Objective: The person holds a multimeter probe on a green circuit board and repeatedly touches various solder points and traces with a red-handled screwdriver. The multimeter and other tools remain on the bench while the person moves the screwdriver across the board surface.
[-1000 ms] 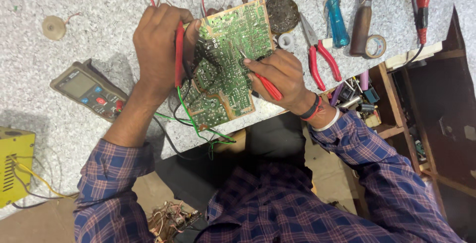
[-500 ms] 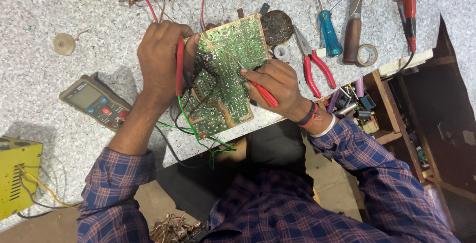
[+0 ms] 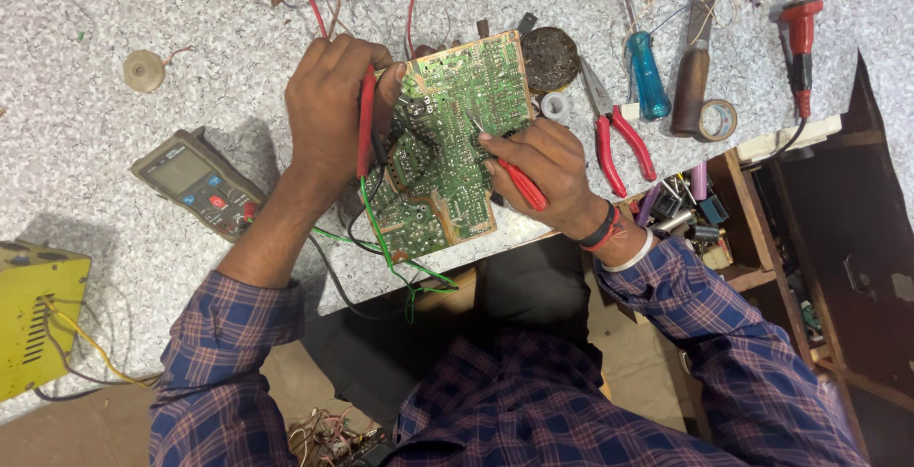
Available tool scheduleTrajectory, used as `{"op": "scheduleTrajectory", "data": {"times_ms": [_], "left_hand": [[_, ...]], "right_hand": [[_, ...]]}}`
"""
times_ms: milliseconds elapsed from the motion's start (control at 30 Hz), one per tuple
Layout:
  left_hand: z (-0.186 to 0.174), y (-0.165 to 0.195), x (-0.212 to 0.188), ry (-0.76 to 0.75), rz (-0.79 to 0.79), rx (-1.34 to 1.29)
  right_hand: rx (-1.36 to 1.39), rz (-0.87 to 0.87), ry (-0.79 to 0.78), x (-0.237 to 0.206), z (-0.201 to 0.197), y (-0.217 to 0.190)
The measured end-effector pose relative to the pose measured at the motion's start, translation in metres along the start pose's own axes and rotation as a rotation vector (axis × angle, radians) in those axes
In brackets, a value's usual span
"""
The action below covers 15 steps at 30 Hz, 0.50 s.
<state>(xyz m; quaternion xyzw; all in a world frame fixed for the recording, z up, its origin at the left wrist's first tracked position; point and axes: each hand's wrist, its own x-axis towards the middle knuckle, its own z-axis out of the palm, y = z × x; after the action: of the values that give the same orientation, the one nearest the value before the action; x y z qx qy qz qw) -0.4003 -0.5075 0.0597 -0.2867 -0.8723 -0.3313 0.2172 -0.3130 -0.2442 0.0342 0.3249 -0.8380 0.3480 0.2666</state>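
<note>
- Speckled grey worktop [image 3: 114,10], cluttered; green circuit board [image 3: 447,143] lies tilted near its front edge, solder side up.
- Left hand [image 3: 328,110] fingers clenched round a red probe [image 3: 365,124] at the board's left edge.
- Right hand [image 3: 547,167] pinches a second red probe [image 3: 519,181], tip on the board.
- Grey multimeter [image 3: 195,181] left of the board; yellow box [image 3: 33,319] at far left.
- Red pliers [image 3: 614,139], blue screwdriver [image 3: 647,72], tape roll [image 3: 716,119] and soldering iron [image 3: 800,34] to the right.
- Dark wooden shelf [image 3: 752,210] of small parts beside the worktop's right end.
</note>
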Motion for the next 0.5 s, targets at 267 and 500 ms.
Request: {"op": "scheduleTrajectory", "data": {"times_ms": [267, 500], "left_hand": [[-0.0007, 0.0003, -0.0016, 0.007, 0.020, -0.004], [-0.0010, 0.0028, -0.0047, 0.008, 0.024, -0.002]], "right_hand": [[0.005, 0.006, -0.001, 0.0003, -0.0010, -0.0027], [0.007, 0.010, 0.002, -0.0027, -0.0013, -0.0041]]}}
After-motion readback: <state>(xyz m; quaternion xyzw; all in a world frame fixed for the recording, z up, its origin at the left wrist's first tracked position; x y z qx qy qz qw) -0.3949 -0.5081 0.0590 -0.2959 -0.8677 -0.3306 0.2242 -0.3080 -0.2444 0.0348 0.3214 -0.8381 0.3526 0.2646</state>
